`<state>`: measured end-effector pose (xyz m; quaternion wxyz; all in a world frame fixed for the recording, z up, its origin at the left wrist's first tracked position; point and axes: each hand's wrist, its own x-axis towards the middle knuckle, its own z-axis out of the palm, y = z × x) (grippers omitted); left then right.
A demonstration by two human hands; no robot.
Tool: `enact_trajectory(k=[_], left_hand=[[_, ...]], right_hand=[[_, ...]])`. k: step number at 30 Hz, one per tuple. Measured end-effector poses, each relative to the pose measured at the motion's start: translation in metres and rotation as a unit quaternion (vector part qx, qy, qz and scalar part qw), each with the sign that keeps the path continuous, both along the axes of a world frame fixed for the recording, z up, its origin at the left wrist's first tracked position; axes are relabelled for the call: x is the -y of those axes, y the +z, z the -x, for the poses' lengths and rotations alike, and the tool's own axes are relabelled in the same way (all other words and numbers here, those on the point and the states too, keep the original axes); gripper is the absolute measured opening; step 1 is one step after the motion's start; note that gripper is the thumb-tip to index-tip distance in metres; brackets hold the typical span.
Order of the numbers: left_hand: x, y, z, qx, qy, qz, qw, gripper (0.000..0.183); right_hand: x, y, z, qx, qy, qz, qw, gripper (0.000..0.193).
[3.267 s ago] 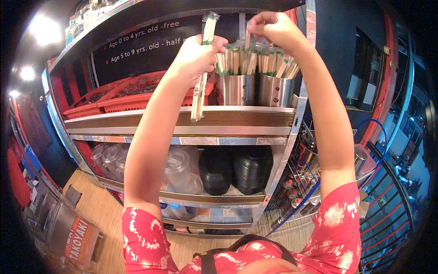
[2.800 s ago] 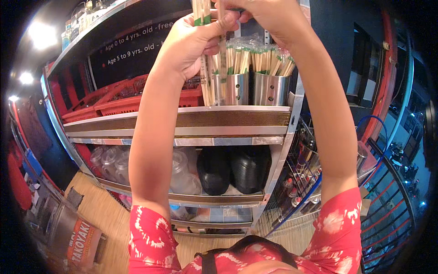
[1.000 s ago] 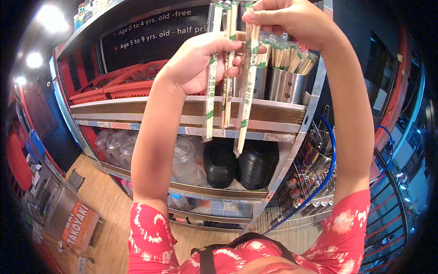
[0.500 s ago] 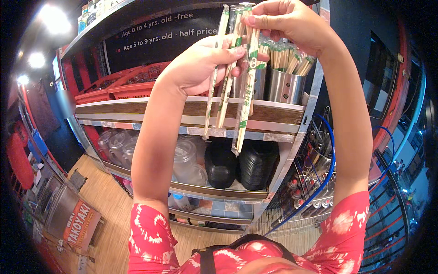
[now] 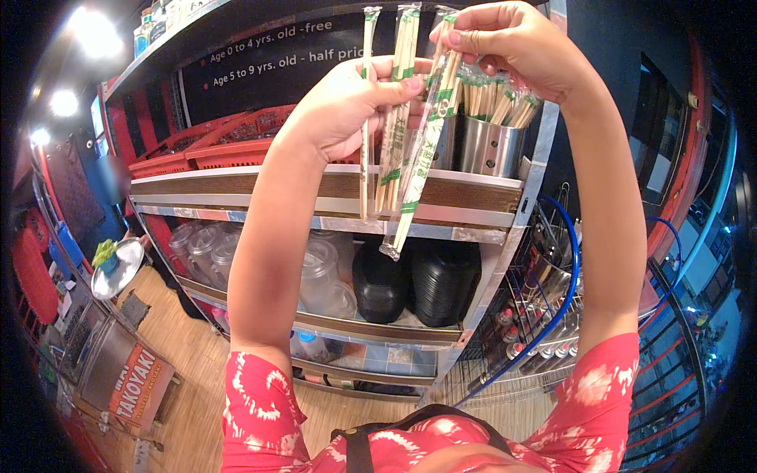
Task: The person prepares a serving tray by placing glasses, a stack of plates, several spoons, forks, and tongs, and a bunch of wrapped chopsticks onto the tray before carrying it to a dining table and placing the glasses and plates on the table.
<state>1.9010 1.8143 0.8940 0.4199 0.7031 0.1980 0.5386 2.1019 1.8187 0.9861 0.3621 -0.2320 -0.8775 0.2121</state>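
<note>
Wrapped disposable chopsticks [image 5: 392, 150] in clear sleeves with green print stand upright in my left hand [image 5: 339, 110], thumb pressed over them. One thin sleeve [image 5: 366, 158] sits apart at the left of this bunch. Between the fingertips of my right hand [image 5: 516, 47] is the top of another chopstick pack [image 5: 428, 138], which slants down to the left across the front. Its lower end hangs free, and my left fingers are partly hidden behind the packs. Just behind, a perforated metal holder [image 5: 490, 150] is filled with more wrapped chopsticks [image 5: 501, 106].
Red baskets [image 5: 229, 154] share the shelf with the holder. Below are clear plastic pitchers [image 5: 319, 276] and stacked black bowls [image 5: 447, 284]. A wire rack [image 5: 544, 355] with bottles and a blue hose stands right. Far left, a person carries a round silver tray [image 5: 118, 270].
The packs have spread apart, and the right-hand pack now tilts more, its lower end shifted left. My right hand has moved slightly right and down. A person with a tray has appeared at left.
</note>
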Motion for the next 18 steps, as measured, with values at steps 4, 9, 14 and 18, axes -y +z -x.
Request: enact_trajectory(k=[4,9,14,18], left_hand=[[0.004,0.000,-0.003,-0.004,0.006,-0.005,1.000,0.040],[0.006,-0.003,-0.009,-0.005,-0.010,0.000,1.000,0.037],[0.001,-0.007,-0.009,0.018,-0.018,-0.003,1.000,0.037],[0.010,-0.002,-0.002,-0.039,0.093,-0.031,0.994,0.042]], right_hand=[[0.002,0.000,-0.001,0.007,-0.020,-0.011,1.000,0.013],[0.002,-0.002,0.000,0.024,-0.038,-0.038,0.998,0.012],[-0.013,-0.008,0.005,0.012,0.009,-0.040,0.999,0.012],[-0.008,-0.007,0.029,-0.010,-0.013,-0.108,0.994,0.011]])
